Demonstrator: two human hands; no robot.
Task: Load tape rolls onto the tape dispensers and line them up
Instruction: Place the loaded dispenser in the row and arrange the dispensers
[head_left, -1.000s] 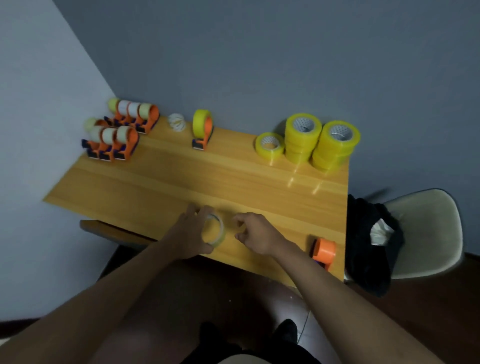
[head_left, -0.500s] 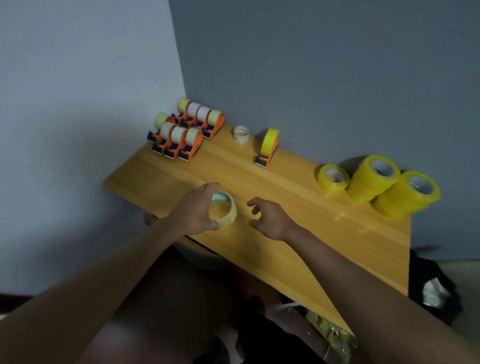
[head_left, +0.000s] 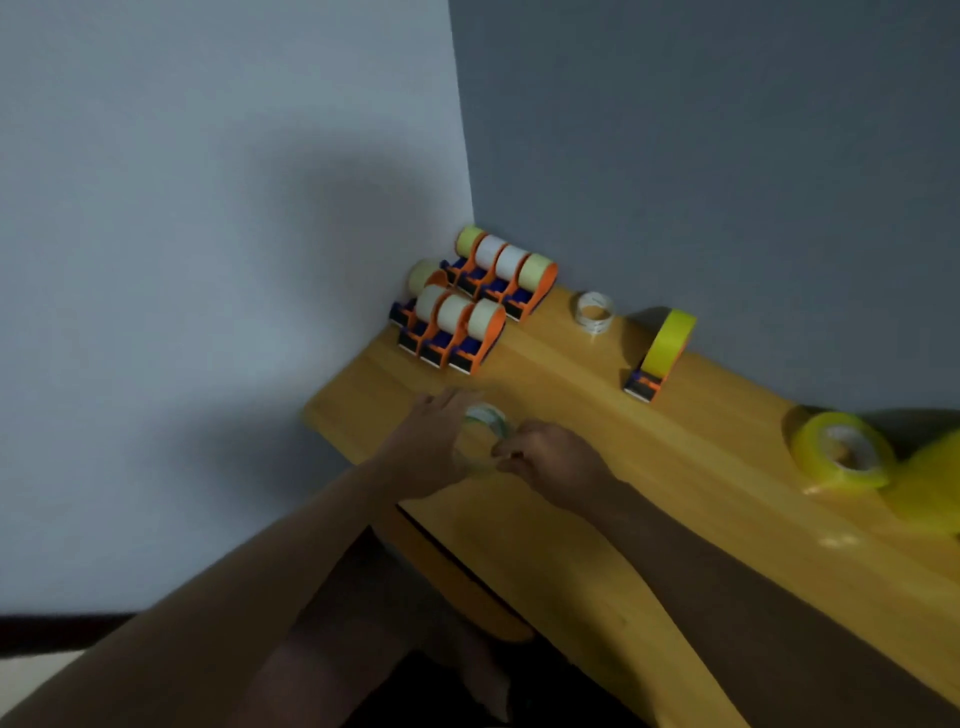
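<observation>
My left hand (head_left: 431, 447) grips a pale tape roll (head_left: 485, 421) just above the wooden table (head_left: 597, 519), near its left front corner. My right hand (head_left: 550, 460) pinches the right side of the same roll with curled fingers. In the back left corner two rows of orange dispensers (head_left: 470, 306) stand loaded with pale rolls. One more orange dispenser (head_left: 660, 353), carrying a yellow roll, stands alone further right by the wall. A small clear roll (head_left: 595, 312) lies between them. A yellow roll (head_left: 841, 452) lies flat at the right.
Walls meet at the corner behind the dispensers. Another yellow stack (head_left: 935, 493) is cut off at the right edge. The table's front edge runs diagonally under my forearms, with dark floor below.
The view has swung left and moved closer to the corner. My right hand has closed in and taken hold of the roll, which my left hand has carried further toward the dispensers.
</observation>
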